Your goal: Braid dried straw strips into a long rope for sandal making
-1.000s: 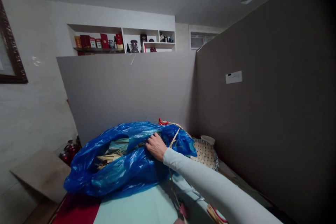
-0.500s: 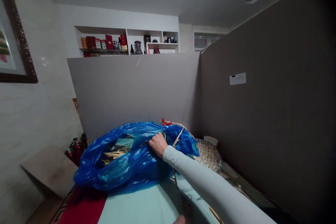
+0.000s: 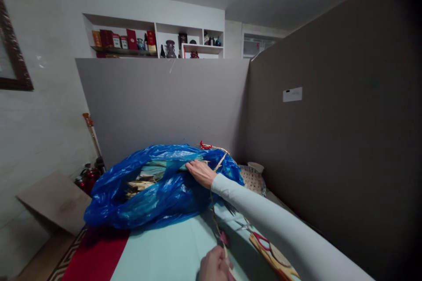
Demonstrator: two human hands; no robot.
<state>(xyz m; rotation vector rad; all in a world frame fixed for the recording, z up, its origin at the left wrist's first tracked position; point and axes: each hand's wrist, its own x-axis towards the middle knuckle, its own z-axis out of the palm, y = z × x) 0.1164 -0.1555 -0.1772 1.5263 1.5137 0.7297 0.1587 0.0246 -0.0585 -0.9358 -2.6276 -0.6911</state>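
Note:
A large blue plastic bag (image 3: pixel 178 195) lies on the table, its mouth spread to show pale, dry straw-like strips (image 3: pixel 141 185) and greenish leaf strips (image 3: pixel 154 169). At the bag's right-hand opening, my right hand (image 3: pixel 201 173) has its fingers curled over the plastic edge; the fingertips are partly hidden. A thin straw braid (image 3: pixel 221 161) with a red tie (image 3: pixel 205 145) runs over the bag and passes behind my right wrist. Low in the view, my left hand (image 3: pixel 216 265) pinches the lower part of that strand, just below a small pinkish piece (image 3: pixel 224 239).
Red-handled scissors (image 3: pixel 262 241) lie on wooden pieces (image 3: pixel 273 257) under my right forearm. A woven basket (image 3: pixel 253 181) and a white bowl (image 3: pixel 256 167) stand behind. Grey partitions (image 3: pixel 165 101) close off the back and right. Dark red flasks (image 3: pixel 88 179) stand left.
My left hand has come up into view from the bottom edge with the strand. My right hand stays at the bag's opening, its fingers shifted a little. The scissors now show.

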